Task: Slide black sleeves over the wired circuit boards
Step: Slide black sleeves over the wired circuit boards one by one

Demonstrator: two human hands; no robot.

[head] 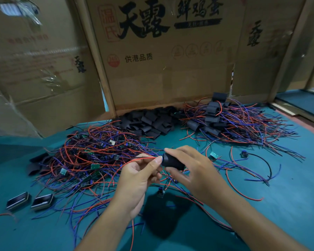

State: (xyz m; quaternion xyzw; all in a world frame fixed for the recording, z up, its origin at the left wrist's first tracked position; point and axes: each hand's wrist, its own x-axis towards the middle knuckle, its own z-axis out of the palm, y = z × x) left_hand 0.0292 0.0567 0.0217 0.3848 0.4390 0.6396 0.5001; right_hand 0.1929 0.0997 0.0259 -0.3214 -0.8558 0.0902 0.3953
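Observation:
My right hand (190, 171) grips a black sleeve (173, 162) above the green table. My left hand (140, 175) pinches red and blue wires (143, 159) right at the sleeve's left mouth; the board on them is hidden. A tangled pile of bare wired circuit boards (91, 160) lies to the left. Loose black sleeves (149, 122) are heaped at the back centre. Sleeved boards with wires (225, 122) are piled at the back right.
Cardboard boxes (161, 57) wall off the back of the green table (288, 205). Two small dark metal-edged trays (30, 201) sit at the front left. A few loose wired boards (214, 154) and stray wires lie right of my hands.

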